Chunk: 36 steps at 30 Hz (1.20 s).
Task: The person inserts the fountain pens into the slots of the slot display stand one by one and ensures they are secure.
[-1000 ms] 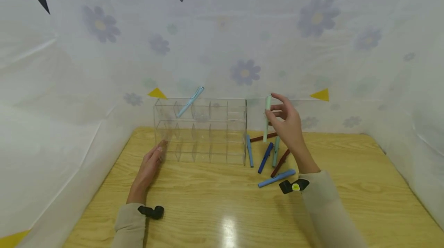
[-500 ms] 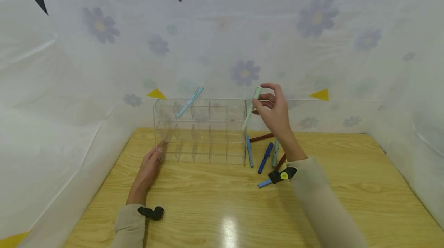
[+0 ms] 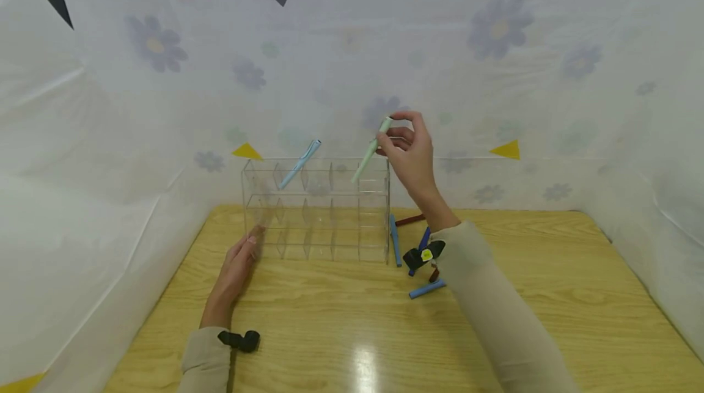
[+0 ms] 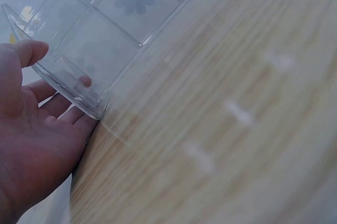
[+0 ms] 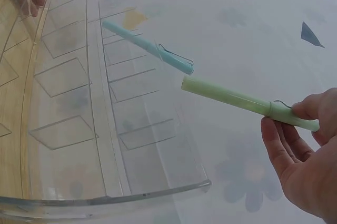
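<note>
A clear acrylic organizer [image 3: 316, 193] with rows of compartments stands on the table. My left hand [image 3: 236, 268] rests against its lower left side, with the fingers fairly straight along the side wall and the thumb near the front edge [image 4: 58, 89]. Above the organizer's top right, my right hand [image 3: 409, 151] pinches a pale green pen [image 3: 368, 154] near its clip end; the other end points down-left over the top row. A light blue pen [image 3: 299, 164] leans in a left-hand compartment of that row, its clip end sticking out above [image 5: 176, 61].
Right of the organizer lie a blue pen [image 3: 395, 240], a dark red pen [image 3: 409, 220], a dark blue pen [image 3: 426, 236] and another blue pen [image 3: 426, 289], partly under my right forearm in view. A white flower-patterned sheet [image 3: 341, 69] encloses the wooden table [image 3: 308, 332].
My right hand has carried the pale green pen left and up, from above the loose pens to over the organizer's top row, tilting it. The left hand has stayed in place.
</note>
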Each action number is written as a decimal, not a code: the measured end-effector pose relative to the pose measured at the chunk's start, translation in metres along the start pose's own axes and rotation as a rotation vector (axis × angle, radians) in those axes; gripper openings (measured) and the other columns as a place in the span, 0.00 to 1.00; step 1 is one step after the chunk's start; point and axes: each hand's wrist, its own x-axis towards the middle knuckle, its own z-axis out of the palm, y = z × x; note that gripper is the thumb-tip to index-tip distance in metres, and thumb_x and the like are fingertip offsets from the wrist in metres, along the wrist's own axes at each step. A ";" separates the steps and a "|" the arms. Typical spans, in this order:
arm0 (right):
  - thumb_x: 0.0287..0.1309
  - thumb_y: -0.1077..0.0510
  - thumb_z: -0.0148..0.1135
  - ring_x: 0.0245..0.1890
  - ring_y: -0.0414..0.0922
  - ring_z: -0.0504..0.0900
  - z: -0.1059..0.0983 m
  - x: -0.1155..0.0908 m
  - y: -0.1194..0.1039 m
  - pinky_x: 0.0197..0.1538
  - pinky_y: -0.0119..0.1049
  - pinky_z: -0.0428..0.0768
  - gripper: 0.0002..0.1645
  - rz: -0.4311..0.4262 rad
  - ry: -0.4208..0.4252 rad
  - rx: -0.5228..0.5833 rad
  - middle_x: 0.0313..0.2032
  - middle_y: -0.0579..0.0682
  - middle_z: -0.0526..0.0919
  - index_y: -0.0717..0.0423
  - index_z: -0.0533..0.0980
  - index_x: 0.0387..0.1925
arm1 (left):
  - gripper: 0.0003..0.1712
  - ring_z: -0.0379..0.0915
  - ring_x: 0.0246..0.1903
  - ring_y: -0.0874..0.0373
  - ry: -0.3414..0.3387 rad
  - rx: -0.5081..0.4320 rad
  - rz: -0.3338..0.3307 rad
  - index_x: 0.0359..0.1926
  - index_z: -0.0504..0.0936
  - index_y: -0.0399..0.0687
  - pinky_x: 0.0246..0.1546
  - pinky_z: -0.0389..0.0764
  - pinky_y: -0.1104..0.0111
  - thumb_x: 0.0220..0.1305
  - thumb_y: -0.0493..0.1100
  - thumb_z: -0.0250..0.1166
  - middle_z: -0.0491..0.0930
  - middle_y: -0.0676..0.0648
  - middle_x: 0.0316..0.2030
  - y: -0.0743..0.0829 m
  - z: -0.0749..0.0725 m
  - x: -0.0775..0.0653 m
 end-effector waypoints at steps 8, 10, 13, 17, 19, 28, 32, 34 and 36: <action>0.66 0.71 0.65 0.40 0.60 0.86 0.021 0.013 0.002 0.43 0.45 0.87 0.21 0.013 0.031 0.057 0.44 0.69 0.81 0.72 0.70 0.57 | 0.37 0.35 0.79 0.48 0.006 -0.005 0.006 0.80 0.51 0.35 0.76 0.42 0.46 0.85 0.55 0.42 0.49 0.38 0.80 0.000 -0.001 -0.001; 0.65 0.70 0.65 0.39 0.55 0.87 0.025 0.016 0.003 0.44 0.44 0.87 0.19 0.033 0.044 0.069 0.44 0.67 0.82 0.70 0.71 0.55 | 0.37 0.36 0.79 0.48 0.006 0.001 0.009 0.80 0.51 0.35 0.76 0.42 0.46 0.85 0.55 0.42 0.49 0.38 0.80 0.001 -0.001 -0.001; 0.65 0.70 0.66 0.37 0.50 0.88 0.031 0.019 0.006 0.45 0.43 0.87 0.17 0.065 0.060 0.080 0.43 0.66 0.83 0.68 0.72 0.52 | 0.36 0.36 0.79 0.47 0.014 0.010 0.009 0.80 0.52 0.35 0.75 0.43 0.45 0.85 0.54 0.42 0.49 0.38 0.80 0.002 0.000 -0.002; 0.64 0.70 0.66 0.36 0.51 0.89 0.038 0.023 0.012 0.45 0.43 0.87 0.15 0.105 0.074 0.087 0.42 0.65 0.85 0.66 0.74 0.50 | 0.35 0.36 0.79 0.46 0.024 0.016 0.004 0.79 0.54 0.35 0.75 0.44 0.43 0.85 0.54 0.42 0.49 0.39 0.80 0.002 0.000 -0.003; 0.64 0.70 0.67 0.36 0.54 0.89 0.041 0.024 0.014 0.45 0.42 0.87 0.14 0.131 0.079 0.091 0.41 0.64 0.84 0.65 0.74 0.49 | 0.35 0.36 0.79 0.46 0.025 0.022 0.000 0.79 0.55 0.35 0.75 0.44 0.42 0.85 0.54 0.42 0.49 0.39 0.80 0.002 0.000 -0.003; 0.64 0.70 0.67 0.36 0.61 0.88 0.057 0.027 0.027 0.42 0.41 0.88 0.13 0.193 0.070 0.096 0.40 0.62 0.84 0.68 0.74 0.48 | 0.36 0.37 0.79 0.47 0.028 0.037 -0.003 0.80 0.54 0.37 0.75 0.46 0.43 0.85 0.55 0.42 0.50 0.41 0.80 0.003 -0.001 -0.005; 0.64 0.71 0.66 0.34 0.56 0.89 0.061 0.027 0.030 0.41 0.42 0.88 0.12 0.214 0.057 0.096 0.39 0.63 0.85 0.68 0.75 0.47 | 0.35 0.36 0.79 0.48 0.028 0.031 -0.004 0.80 0.55 0.37 0.75 0.45 0.44 0.85 0.55 0.42 0.49 0.42 0.80 0.005 -0.001 -0.005; 0.64 0.70 0.66 0.34 0.51 0.89 0.062 0.026 0.030 0.41 0.42 0.88 0.11 0.229 0.045 0.085 0.39 0.64 0.86 0.67 0.75 0.46 | 0.35 0.36 0.79 0.48 0.023 0.024 -0.001 0.80 0.54 0.37 0.75 0.45 0.44 0.85 0.55 0.42 0.49 0.41 0.80 0.005 -0.001 -0.005; 0.64 0.70 0.66 0.35 0.52 0.90 0.063 0.026 0.032 0.41 0.42 0.88 0.10 0.249 0.032 0.077 0.39 0.64 0.86 0.67 0.76 0.45 | 0.35 0.35 0.79 0.48 0.019 0.016 0.003 0.80 0.54 0.37 0.75 0.44 0.44 0.85 0.54 0.42 0.49 0.41 0.80 0.006 0.000 -0.005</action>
